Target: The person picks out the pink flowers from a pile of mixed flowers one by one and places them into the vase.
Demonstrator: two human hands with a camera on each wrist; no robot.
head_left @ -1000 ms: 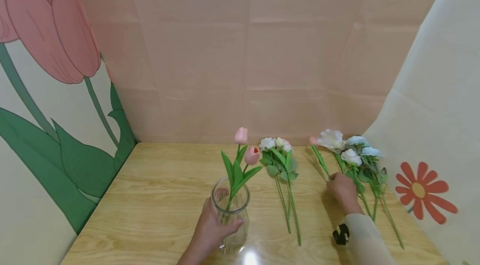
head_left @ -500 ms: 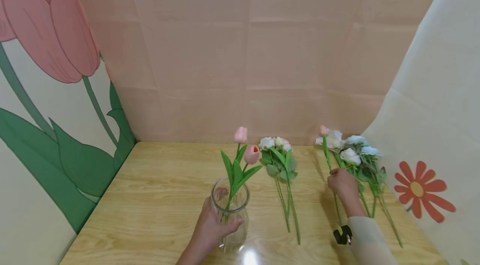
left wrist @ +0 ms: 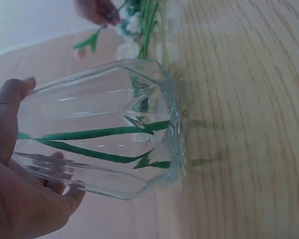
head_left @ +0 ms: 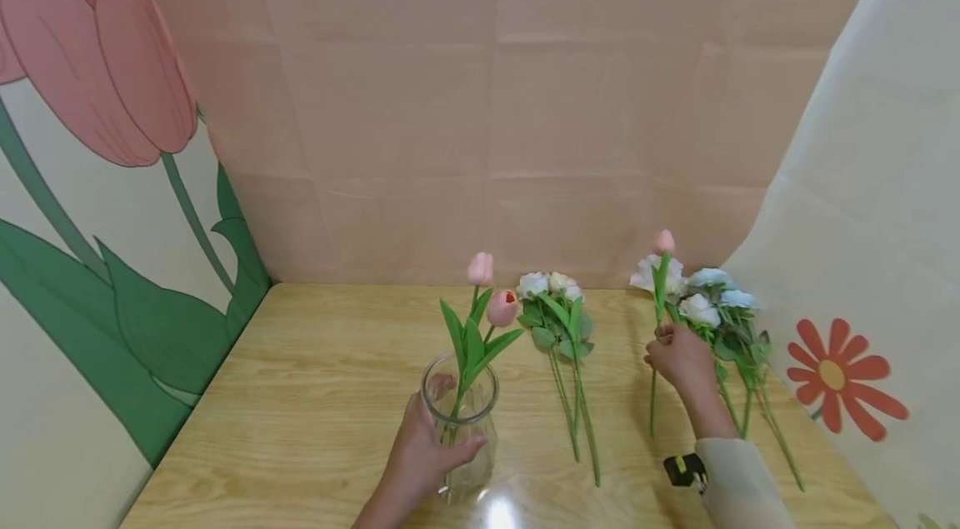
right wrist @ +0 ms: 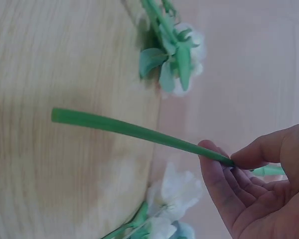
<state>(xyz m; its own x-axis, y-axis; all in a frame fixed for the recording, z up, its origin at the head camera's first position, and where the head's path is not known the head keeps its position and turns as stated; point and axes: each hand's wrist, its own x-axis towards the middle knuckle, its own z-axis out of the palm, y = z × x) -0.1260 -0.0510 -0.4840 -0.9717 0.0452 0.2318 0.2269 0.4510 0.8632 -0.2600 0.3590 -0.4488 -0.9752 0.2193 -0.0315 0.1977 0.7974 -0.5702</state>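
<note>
A clear glass vase (head_left: pixel 471 462) stands on the table, and my left hand (head_left: pixel 426 450) grips its side. Two pink tulips (head_left: pixel 481 269) with green leaves rise out of the vase; in the left wrist view their green stems (left wrist: pixel 94 133) show through the glass. My right hand (head_left: pixel 681 358) pinches the stem of another pink tulip (head_left: pixel 664 242) between thumb and fingers, its bloom pointing up. The right wrist view shows the lower stem (right wrist: pixel 124 127) sticking out past the fingers, its cut end free over the table.
A bunch of white roses with long stems (head_left: pixel 555 286) lies right of the vase. Beyond the right hand lies a second pile of white and pale blue flowers (head_left: pixel 701 311). A pink backdrop (head_left: pixel 487 137) closes off the wooden table (head_left: pixel 315 396) behind.
My right hand has lifted the tulip off the table and swung it from leaning left to upright. The left hand and the vase have stayed in place.
</note>
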